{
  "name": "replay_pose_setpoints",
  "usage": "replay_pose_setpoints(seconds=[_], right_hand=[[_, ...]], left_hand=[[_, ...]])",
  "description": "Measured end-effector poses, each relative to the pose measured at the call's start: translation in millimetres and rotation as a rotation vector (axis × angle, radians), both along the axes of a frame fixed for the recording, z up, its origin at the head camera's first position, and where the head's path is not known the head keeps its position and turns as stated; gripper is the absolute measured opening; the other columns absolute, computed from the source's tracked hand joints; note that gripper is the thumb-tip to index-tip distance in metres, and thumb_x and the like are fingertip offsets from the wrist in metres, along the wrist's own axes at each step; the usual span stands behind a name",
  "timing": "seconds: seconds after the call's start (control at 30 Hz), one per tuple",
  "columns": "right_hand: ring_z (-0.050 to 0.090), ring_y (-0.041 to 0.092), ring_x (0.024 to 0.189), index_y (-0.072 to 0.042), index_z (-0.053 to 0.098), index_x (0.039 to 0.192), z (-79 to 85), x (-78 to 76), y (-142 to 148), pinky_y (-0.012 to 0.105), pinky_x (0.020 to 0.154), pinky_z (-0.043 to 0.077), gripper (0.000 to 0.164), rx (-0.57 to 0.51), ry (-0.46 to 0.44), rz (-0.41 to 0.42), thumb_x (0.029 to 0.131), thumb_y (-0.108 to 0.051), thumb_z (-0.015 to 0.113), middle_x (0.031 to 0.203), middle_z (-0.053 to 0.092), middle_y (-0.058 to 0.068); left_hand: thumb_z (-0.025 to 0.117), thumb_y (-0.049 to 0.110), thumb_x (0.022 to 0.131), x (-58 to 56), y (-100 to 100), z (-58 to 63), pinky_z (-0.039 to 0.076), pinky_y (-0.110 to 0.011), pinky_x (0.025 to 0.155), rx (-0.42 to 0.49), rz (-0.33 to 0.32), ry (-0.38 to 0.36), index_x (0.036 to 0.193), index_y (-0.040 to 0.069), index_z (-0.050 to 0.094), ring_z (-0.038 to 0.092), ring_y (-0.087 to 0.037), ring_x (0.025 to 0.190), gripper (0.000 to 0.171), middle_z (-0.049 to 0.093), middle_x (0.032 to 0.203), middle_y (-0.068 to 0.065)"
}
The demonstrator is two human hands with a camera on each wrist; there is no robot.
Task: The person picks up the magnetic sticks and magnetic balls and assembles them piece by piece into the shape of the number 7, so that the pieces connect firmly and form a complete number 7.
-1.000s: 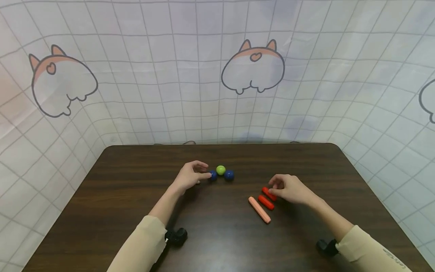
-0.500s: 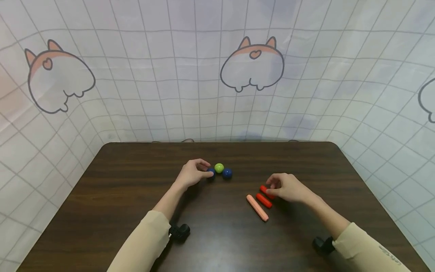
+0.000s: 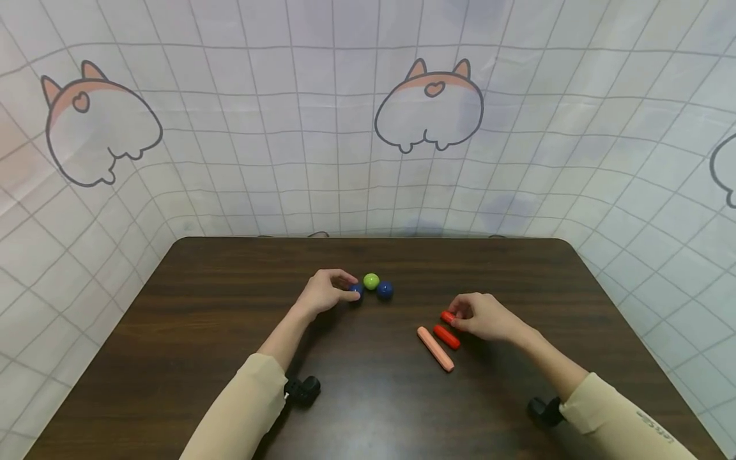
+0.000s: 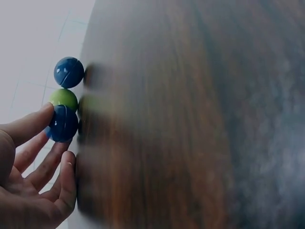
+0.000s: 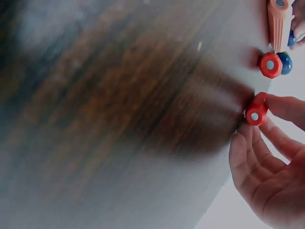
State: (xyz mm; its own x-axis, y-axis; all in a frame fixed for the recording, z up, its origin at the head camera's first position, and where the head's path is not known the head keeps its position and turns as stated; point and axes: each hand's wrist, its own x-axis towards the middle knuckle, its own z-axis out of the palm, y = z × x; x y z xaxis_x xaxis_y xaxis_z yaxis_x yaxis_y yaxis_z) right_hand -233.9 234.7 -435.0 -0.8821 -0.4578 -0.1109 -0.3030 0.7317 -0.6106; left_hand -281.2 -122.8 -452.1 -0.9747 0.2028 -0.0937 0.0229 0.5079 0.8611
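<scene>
My left hand (image 3: 323,294) pinches a glossy blue ball (image 4: 63,124) between thumb and fingers, low at the tabletop. Beside that ball sit a lime-green ball (image 3: 370,282) and, to its right, a second blue ball (image 3: 384,291). Over on the right, my right hand (image 3: 485,317) holds a short red stick (image 5: 256,112) by thumb and fingertips; its near end shows a pale round dot. A second red stick (image 3: 446,337) lies nearer the person, roughly parallel. Beyond it to the left is a longer, ridged peach-coloured stick (image 3: 435,349).
All of this is on a dark wood-grain table (image 3: 368,409) with rounded far corners. A white grid-patterned curtain (image 3: 276,128) with cartoon animal drawings hangs behind and at both sides. Black wrist cameras sit at the cuffs of both beige sleeves (image 3: 241,409).
My left hand has closed in on the left blue ball and pinches it. The right fingers have taken hold of the far red stick. The head view has tilted down slightly.
</scene>
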Motion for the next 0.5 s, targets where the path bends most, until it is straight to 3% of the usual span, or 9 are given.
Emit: replay_pose_setpoints(seconds=[0.3, 0.5], right_hand=[[0.056, 0.014, 0.073, -0.003, 0.069, 0.108, -5.1, 0.1, -0.1, 0.032, 0.066, 0.049, 0.018, 0.042, 0.002, 0.008, 0.092, -0.009, 0.076, 0.085, 0.063, -0.002], [0.057, 0.015, 0.077, -0.004, 0.070, 0.108, -1.6, -3.0, -1.7, 0.035, 0.070, 0.051, 0.013, 0.060, 0.040, 0.027, 0.095, -0.007, 0.071, 0.090, 0.065, -0.001]], left_hand=[[0.086, 0.016, 0.086, 1.7, -2.1, -2.5, 0.047, -0.052, 0.096, 0.007, -0.009, -0.009, 0.110, 0.013, 0.078, 0.059, -0.032, 0.114, 0.025, 0.069, 0.115, -0.006], [0.086, 0.018, 0.086, 1.2, -5.1, -2.0, 0.048, -0.049, 0.094, 0.014, -0.011, -0.010, 0.110, 0.014, 0.077, 0.060, -0.028, 0.108, 0.026, 0.069, 0.114, -0.005]])
